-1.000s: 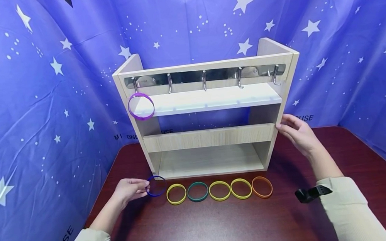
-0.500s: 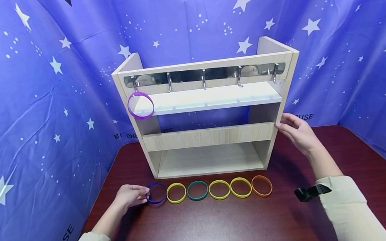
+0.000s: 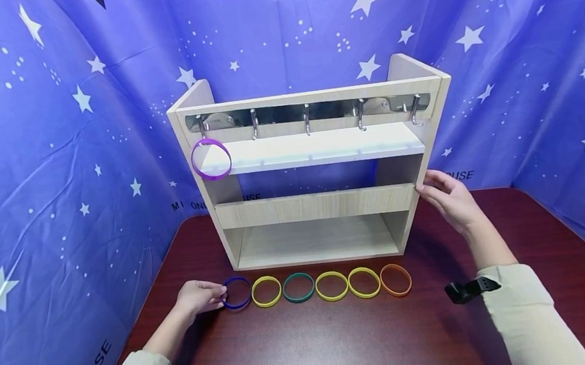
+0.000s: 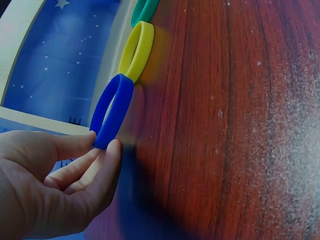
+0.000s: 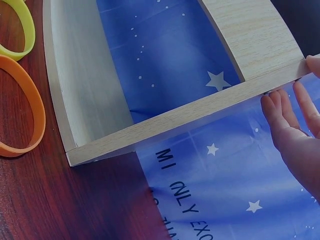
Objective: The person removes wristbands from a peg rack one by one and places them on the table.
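Note:
At the left end of a row of silicone wristbands, my left hand (image 3: 198, 297) pinches the edge of a blue wristband (image 4: 117, 110) between thumb and fingers. The band is at the table surface, beside a yellow wristband (image 4: 141, 52). My right hand (image 3: 450, 199) holds the right side panel of a wooden shelf (image 3: 316, 206); in the right wrist view its thumb is at the front edge and its fingers lie along the outer face. A purple wristband (image 3: 228, 158) hangs from the leftmost hook of the metal hook rail (image 3: 280, 114).
Along the shelf's front, the row continues with a green wristband (image 3: 284, 289), two more yellow wristbands (image 3: 318, 287) (image 3: 351, 284) and an orange wristband (image 3: 382, 281). The dark red table (image 3: 329, 343) is bordered by a blue star-printed curtain (image 3: 278, 31).
My left hand has lowered the blue wristband toward me, from slightly raised near the shelf's corner down into line with the row. The right hand keeps its place on the shelf.

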`<state>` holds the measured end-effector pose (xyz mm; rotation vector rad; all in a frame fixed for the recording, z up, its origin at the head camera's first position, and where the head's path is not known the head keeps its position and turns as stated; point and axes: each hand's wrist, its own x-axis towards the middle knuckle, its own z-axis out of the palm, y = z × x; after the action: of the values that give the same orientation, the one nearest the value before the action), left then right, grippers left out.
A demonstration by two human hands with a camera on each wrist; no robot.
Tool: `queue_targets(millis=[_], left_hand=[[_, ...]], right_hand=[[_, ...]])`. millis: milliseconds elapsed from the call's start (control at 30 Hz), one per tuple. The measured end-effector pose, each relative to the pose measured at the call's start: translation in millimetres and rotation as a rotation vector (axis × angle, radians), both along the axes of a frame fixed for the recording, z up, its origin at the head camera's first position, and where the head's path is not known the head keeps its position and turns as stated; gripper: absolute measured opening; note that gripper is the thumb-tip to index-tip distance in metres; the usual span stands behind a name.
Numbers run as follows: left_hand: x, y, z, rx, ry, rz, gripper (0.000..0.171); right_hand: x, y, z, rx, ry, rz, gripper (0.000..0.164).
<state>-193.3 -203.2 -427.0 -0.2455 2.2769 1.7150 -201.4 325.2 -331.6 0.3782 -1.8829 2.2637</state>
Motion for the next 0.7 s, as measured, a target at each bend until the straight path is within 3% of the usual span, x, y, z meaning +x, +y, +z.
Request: queue_targets(millis=[233, 433, 567, 700], left_hand=[[2.2, -1.1, -2.2, -0.004, -0.007, 0.022, 0.028], [3.6, -1.6, -4.5, 0.004, -0.004, 0.001, 0.026], [1.7, -2.6, -3.8, -0.028, -0.004, -0.012, 0.025], [2.0, -1.1, 0.1, -0.078, 0.028, 0.02, 0.026]], right_hand=[[-0.5, 0.2, -1.5, -0.004, 0.014, 0.014, 0.031], [-0.4, -0.2, -0.4, -0.005, 0.01, 0.005, 0.031], [0.3, -0.6, 0.2, -0.011, 0.009, 0.006, 0.032], [0.7, -0.7, 0.6, -0.023, 0.009, 0.012, 0.032]])
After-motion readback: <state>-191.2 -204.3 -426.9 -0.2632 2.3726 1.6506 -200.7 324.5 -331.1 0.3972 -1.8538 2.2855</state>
